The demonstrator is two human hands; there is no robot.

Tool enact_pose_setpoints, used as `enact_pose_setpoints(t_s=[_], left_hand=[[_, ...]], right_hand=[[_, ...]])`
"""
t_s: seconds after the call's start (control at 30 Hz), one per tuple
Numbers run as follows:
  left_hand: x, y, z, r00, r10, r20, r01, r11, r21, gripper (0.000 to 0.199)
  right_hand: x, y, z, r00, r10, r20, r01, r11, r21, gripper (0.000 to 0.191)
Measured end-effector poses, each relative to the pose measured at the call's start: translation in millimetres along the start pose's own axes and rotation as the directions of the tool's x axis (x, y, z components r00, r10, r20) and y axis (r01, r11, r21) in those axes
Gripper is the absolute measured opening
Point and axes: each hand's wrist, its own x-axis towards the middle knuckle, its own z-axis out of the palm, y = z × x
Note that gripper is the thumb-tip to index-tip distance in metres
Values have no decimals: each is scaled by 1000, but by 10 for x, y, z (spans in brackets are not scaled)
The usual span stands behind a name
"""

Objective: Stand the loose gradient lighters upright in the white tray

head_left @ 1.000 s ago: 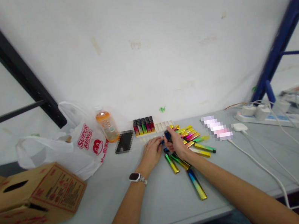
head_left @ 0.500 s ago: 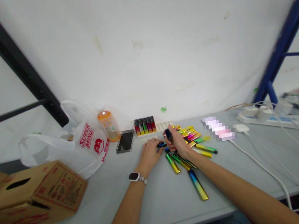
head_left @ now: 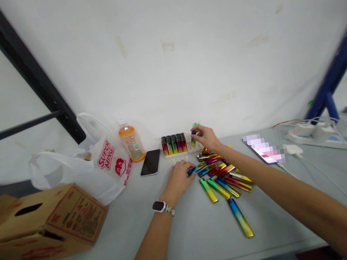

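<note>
Between the fingertips of my right hand (head_left: 207,137) is an upright lighter (head_left: 193,138) with a dark top and green-yellow body, over the right part of a pale tray (head_left: 193,148). Rows of upright lighters (head_left: 174,145) with black tops fill the tray's left part. My left hand (head_left: 179,178) is low on the table, its fingertips on a blue lighter (head_left: 192,171) at the left edge of a loose pile. Shiny lighters (head_left: 217,170) in several colours lie below my right hand. One blue-yellow lighter (head_left: 241,218) lies apart, nearer the front edge.
A black phone (head_left: 150,162), an orange drink bottle (head_left: 132,143), a white plastic bag (head_left: 104,172) and a cardboard box (head_left: 68,218) stand or lie to the left. On the right are a lit phone (head_left: 263,148), a charger (head_left: 294,149), white cables and a power strip (head_left: 337,138).
My right hand has moved up and away from the pile to the tray, holding a lighter upright. My left hand stays near the pile's left edge. The view has shifted slightly.
</note>
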Motion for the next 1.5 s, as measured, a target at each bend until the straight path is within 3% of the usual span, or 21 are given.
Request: enact_pose_setpoints(t_s=[0.13, 0.33, 0.63, 0.9, 1.27, 1.5], left_hand=[[-6, -18, 15, 1000, -4, -3, 4, 1000, -7, 20], [1, -53, 46, 1000, 12, -7, -12, 1000, -9, 20], [3, -59, 51, 1000, 17, -7, -17, 1000, -3, 20], [-3, -59, 59, 1000, 15, -13, -15, 1000, -1, 20], [8, -51, 55, 1000, -1, -1, 1, 1000, -4, 21], [22, -45, 58, 1000, -2, 12, 2, 1000, 6, 22]], right_hand=[[146, 65, 119, 993, -112, 46, 117, 985, -124, 19], [267, 244, 258, 981, -134, 141, 156, 974, -162, 14], [426, 340, 228, 941, -188, 282, 255, 941, -223, 21], [341, 279, 278, 964, -167, 204, 223, 931, -290, 21], [429, 315, 97, 955, -157, 253, 213, 953, -213, 20], [480, 322, 107, 935, -192, 299, 260, 942, -210, 21]])
